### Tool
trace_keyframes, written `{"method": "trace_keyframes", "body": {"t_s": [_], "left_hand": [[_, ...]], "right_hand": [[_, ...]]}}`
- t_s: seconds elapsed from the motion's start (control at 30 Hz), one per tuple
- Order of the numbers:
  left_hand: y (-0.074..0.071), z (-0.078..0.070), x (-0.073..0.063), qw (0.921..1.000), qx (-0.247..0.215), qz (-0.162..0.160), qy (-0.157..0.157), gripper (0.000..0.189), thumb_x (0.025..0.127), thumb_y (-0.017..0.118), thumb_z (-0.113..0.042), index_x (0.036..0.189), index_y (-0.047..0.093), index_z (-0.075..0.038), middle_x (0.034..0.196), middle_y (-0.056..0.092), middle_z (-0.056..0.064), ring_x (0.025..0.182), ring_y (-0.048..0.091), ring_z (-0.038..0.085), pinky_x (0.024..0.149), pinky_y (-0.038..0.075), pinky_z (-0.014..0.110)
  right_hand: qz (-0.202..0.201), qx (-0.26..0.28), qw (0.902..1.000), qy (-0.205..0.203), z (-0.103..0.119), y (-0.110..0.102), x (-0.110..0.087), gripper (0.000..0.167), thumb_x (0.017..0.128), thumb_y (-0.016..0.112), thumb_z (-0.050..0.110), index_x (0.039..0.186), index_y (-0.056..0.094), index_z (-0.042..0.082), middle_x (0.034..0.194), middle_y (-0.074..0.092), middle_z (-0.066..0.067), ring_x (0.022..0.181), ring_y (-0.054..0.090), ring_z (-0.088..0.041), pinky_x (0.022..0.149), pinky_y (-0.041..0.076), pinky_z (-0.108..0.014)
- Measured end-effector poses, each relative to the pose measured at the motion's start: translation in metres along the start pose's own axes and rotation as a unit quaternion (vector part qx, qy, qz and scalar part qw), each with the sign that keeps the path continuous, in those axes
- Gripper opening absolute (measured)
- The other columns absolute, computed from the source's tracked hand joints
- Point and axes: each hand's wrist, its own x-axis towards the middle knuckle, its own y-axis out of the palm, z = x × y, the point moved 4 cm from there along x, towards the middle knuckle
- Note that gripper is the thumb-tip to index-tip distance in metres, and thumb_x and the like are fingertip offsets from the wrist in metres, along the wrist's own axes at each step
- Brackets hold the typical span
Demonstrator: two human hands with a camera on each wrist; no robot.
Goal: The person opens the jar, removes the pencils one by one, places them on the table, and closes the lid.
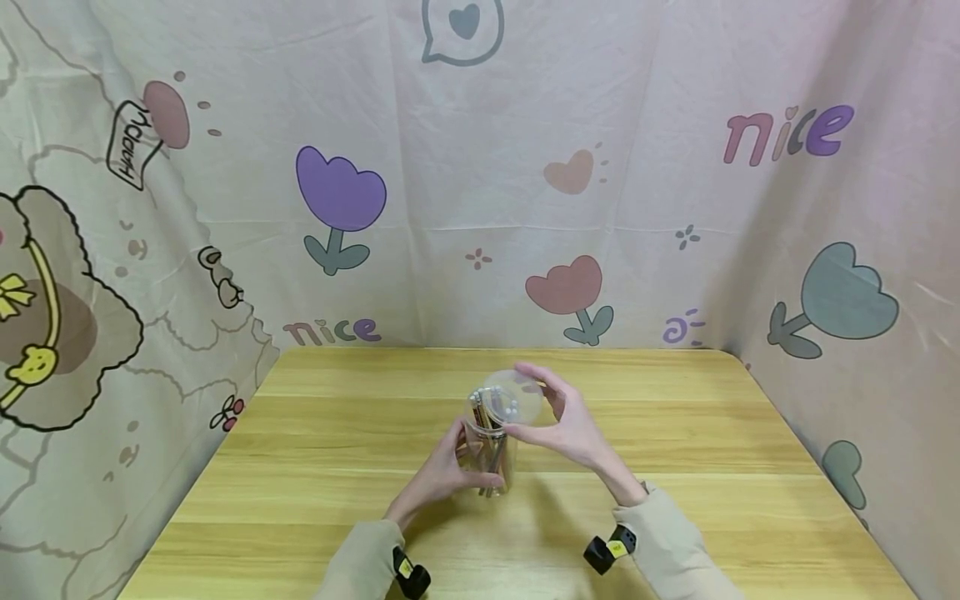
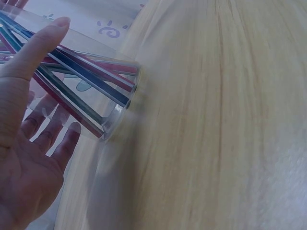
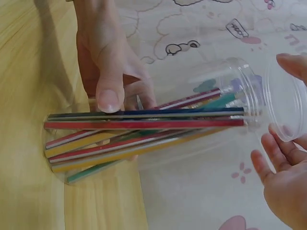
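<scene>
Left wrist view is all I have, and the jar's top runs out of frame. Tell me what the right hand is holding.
Observer: The right hand holds a clear lid.

Operator: Report whether it is on or off.

Observer: Off. The right wrist view shows it just beyond the open end of the jar; whether their edges touch, I can't tell.

Operator: I make out red, blue and green inside. Give me any colour I'm missing.

Observer: Yellow: the right wrist view shows at least one yellow pencil in there.
</scene>
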Motion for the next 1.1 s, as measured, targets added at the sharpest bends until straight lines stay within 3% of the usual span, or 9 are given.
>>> {"method": "trace_keyframes", "body": {"t_s": [0.2, 0.5, 0.63, 0.8, 0.97, 1.1], "left_hand": [[0.000, 0.000, 0.000, 1.0000, -0.007, 0.003, -0.001, 0.093, 0.069, 0.093, -0.023, 0.144, 0.038, -0.018, 0.145, 0.056, 0.011, 0.135, 0.052, 0.039, 0.114, 0.039, 0.067], [0.000, 0.001, 0.000, 1.0000, 0.003, 0.003, -0.005, 0.094, 0.069, 0.093, -0.025, 0.145, 0.038, -0.018, 0.147, 0.053, 0.014, 0.136, 0.051, 0.042, 0.113, 0.039, 0.069], [0.000, 0.001, -0.001, 0.9999, 0.009, 0.001, -0.009, 0.093, 0.069, 0.093, -0.026, 0.144, 0.039, -0.018, 0.146, 0.054, 0.015, 0.135, 0.052, 0.042, 0.112, 0.040, 0.069], [0.001, 0.002, -0.001, 0.9998, 0.013, -0.005, -0.013, 0.089, 0.068, 0.093, -0.027, 0.140, 0.042, -0.018, 0.144, 0.056, 0.013, 0.134, 0.053, 0.041, 0.112, 0.041, 0.069], [0.001, 0.004, -0.001, 0.9998, 0.012, -0.005, -0.015, 0.089, 0.068, 0.093, -0.027, 0.140, 0.042, -0.018, 0.144, 0.056, 0.013, 0.135, 0.052, 0.041, 0.112, 0.040, 0.069], [0.001, 0.003, -0.001, 0.9998, 0.012, -0.005, -0.014, 0.089, 0.068, 0.093, -0.027, 0.140, 0.042, -0.019, 0.144, 0.056, 0.012, 0.135, 0.052, 0.041, 0.112, 0.040, 0.069]], "right_hand": [[-0.001, 0.051, 0.9977, -0.044, -0.007, -0.010, -0.007, 0.076, 0.075, 0.078, -0.011, 0.143, 0.043, -0.010, 0.137, 0.050, -0.028, 0.125, 0.055, -0.011, 0.113, 0.042, -0.014], [0.010, 0.096, 0.9937, -0.057, -0.022, -0.020, -0.020, 0.072, 0.076, 0.074, -0.016, 0.140, 0.041, -0.015, 0.132, 0.054, -0.017, 0.123, 0.054, -0.008, 0.110, 0.046, -0.018], [0.013, 0.083, 0.9951, -0.053, -0.028, -0.024, -0.026, 0.072, 0.074, 0.074, -0.017, 0.139, 0.041, -0.015, 0.134, 0.051, -0.021, 0.123, 0.054, -0.008, 0.107, 0.048, -0.017], [0.010, 0.058, 0.9981, -0.017, -0.036, -0.028, -0.035, 0.073, 0.076, 0.077, -0.010, 0.140, 0.042, -0.011, 0.136, 0.049, -0.023, 0.122, 0.054, -0.006, 0.104, 0.049, -0.016], [0.014, 0.037, 0.9992, 0.002, -0.044, -0.031, -0.043, 0.074, 0.076, 0.078, -0.008, 0.141, 0.043, -0.009, 0.137, 0.046, -0.034, 0.123, 0.053, -0.003, 0.105, 0.047, -0.013], [0.016, -0.012, 0.9992, 0.035, -0.055, -0.031, -0.052, 0.074, 0.076, 0.082, -0.001, 0.141, 0.048, -0.001, 0.139, 0.050, -0.027, 0.122, 0.053, -0.005, 0.106, 0.046, -0.015]]}}
